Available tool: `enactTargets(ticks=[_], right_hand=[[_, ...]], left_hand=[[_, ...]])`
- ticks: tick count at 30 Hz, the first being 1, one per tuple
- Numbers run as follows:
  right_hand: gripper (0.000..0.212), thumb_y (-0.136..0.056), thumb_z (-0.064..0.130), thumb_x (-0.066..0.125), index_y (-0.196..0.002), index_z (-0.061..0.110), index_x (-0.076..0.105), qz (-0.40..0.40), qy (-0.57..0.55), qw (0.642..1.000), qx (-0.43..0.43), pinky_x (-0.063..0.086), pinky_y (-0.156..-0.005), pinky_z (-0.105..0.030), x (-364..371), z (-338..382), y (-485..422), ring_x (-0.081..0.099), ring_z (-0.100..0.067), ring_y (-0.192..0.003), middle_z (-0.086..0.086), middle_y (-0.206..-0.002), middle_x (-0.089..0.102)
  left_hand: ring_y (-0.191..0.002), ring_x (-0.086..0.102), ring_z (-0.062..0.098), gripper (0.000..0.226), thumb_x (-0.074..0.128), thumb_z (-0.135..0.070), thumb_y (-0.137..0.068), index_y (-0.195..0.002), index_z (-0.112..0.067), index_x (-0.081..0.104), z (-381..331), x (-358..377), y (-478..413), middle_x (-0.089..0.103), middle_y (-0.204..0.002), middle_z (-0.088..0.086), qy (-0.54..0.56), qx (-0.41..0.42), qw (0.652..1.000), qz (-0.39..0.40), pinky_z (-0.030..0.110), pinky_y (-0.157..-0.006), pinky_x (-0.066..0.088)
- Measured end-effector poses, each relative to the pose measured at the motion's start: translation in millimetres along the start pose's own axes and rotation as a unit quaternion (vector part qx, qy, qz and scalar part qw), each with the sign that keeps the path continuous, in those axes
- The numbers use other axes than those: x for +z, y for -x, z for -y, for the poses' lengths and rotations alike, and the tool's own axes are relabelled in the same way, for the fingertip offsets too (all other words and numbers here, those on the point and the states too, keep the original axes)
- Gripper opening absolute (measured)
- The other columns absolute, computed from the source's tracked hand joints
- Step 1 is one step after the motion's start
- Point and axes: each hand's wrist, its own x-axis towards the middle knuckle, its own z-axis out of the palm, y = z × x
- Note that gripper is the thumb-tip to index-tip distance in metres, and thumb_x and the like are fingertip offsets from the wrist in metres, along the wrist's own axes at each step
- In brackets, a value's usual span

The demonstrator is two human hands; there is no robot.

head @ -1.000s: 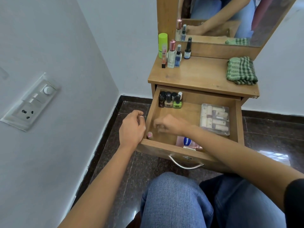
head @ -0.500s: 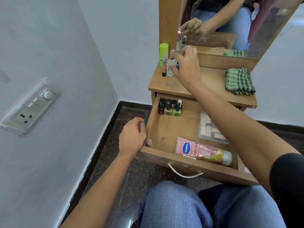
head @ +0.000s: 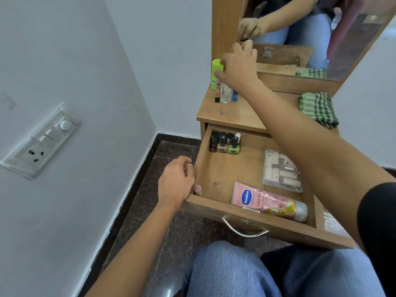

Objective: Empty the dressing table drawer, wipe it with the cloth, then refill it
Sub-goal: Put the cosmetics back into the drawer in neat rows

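Note:
The wooden drawer (head: 222,168) is pulled out toward me. In it lie a pink Vaseline tube (head: 267,202), a clear pack of small rolls (head: 280,170) and several nail polish bottles (head: 225,144) in the back left corner. My left hand (head: 175,181) grips the drawer's left wall, thumb inside. My right hand (head: 237,65) hovers over the bottles at the back left of the table top (head: 235,112), fingertips bunched on a small dark item that shows only in the mirror (head: 310,39). A green checked cloth (head: 317,108) lies folded on the right.
A green bottle (head: 215,67), a lipstick (head: 218,93), a clear perfume bottle (head: 226,93) and a blue bottle (head: 235,96) stand under my right hand. A wall with a switch panel (head: 40,142) is close on the left. My knees (head: 235,271) sit below the drawer front.
My right hand came up out of the drawer and reached to the back of the table top by the mirror, uncovering the Vaseline tube. My left hand stayed on the drawer wall.

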Motion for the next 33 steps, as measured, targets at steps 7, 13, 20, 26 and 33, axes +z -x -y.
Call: enactTargets(ticks=[7,13,20,26,33], right_hand=[[0.025,-0.085,0.038,0.056,-0.085,0.013,0.055,0.107,0.038,0.992,0.047,0.027,-0.1,-0.046,6,16,-19,0.039,-0.031,-0.116,-0.008,-0.094,0.058],[0.024,-0.086,0.033,0.058,-0.098,0.012,0.059,0.079,0.054,0.994,0.051,0.031,-0.097,-0.044,11,14,-21,0.045,-0.033,-0.112,-0.01,-0.102,0.062],[0.024,-0.086,0.022,0.061,-0.106,0.009,0.059,0.077,0.052,0.995,0.046,0.035,-0.092,-0.04,11,16,-19,0.053,-0.033,-0.109,-0.011,-0.108,0.063],[0.023,-0.085,0.015,0.061,-0.106,0.007,0.059,0.05,0.014,0.998,0.047,0.036,-0.094,-0.04,-5,13,-22,0.053,-0.033,-0.11,-0.013,-0.109,0.062],[0.031,-0.085,0.024,0.06,-0.113,0.01,0.058,-0.034,-0.102,0.992,0.063,0.042,-0.09,-0.036,-44,-3,-28,0.054,-0.028,-0.109,-0.01,-0.114,0.062]], left_hand=[[-0.086,0.06,0.007,0.02,0.049,-0.027,-0.097,-0.111,-0.023,0.063,1,1,0,0.065,-0.1,-0.01,-0.001,0.007,1.0,-0.007,0.033,-0.074,0.054],[-0.088,0.06,0.007,0.021,0.049,-0.028,-0.098,-0.113,-0.023,0.063,2,2,-1,0.065,-0.102,-0.01,-0.002,0.01,1.0,-0.005,0.034,-0.076,0.055],[-0.088,0.06,0.007,0.021,0.049,-0.029,-0.097,-0.112,-0.023,0.063,2,2,-1,0.066,-0.101,-0.009,-0.002,0.009,1.0,-0.006,0.035,-0.076,0.055],[-0.089,0.061,0.009,0.021,0.049,-0.028,-0.097,-0.11,-0.023,0.064,3,2,-1,0.066,-0.1,-0.008,-0.001,0.008,1.0,-0.008,0.038,-0.076,0.055],[-0.087,0.061,0.008,0.02,0.049,-0.029,-0.097,-0.111,-0.024,0.063,2,2,-1,0.065,-0.1,-0.009,-0.004,0.011,1.0,-0.005,0.035,-0.076,0.055]])
